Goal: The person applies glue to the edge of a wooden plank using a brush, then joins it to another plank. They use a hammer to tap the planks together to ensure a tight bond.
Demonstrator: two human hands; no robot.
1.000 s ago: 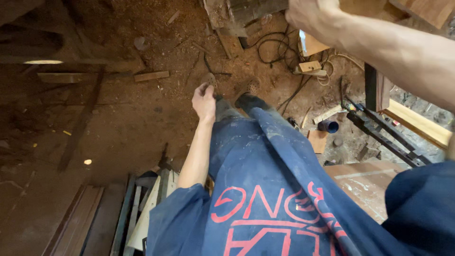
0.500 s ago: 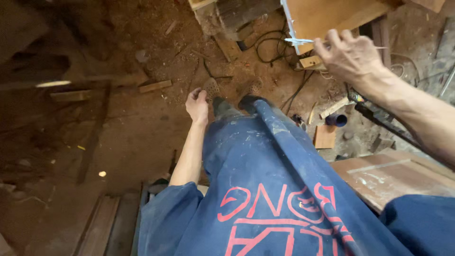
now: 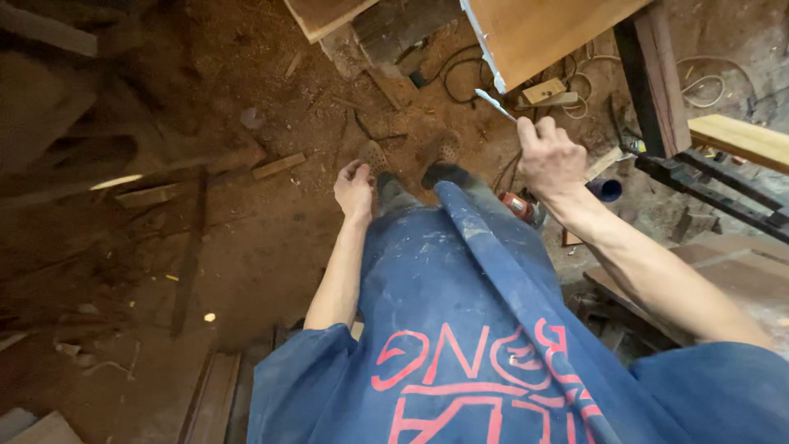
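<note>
My right hand (image 3: 549, 156) is raised in front of me and pinches a thin pale strip (image 3: 495, 103). The strip points up toward the white edge of a light wooden board (image 3: 551, 29) at the top. My left hand (image 3: 353, 191) hangs beside my left thigh with its fingers loosely curled and its back toward me. Its palm is hidden, and I see nothing in it. Below me are my blue work clothes with red lettering (image 3: 460, 329) and my two shoes (image 3: 436, 156) on the sawdust floor.
The brown floor (image 3: 246, 247) carries sawdust, wood offcuts and black cables (image 3: 456, 70). A red power tool (image 3: 519, 207) and a blue cylinder (image 3: 606, 189) lie by my right foot. A black metal frame (image 3: 715, 193) and planks stand at the right; boards (image 3: 214, 399) lie bottom left.
My right hand has come down and left from the upper right and now holds the pale strip near the board's edge. My left hand has stayed beside my leg.
</note>
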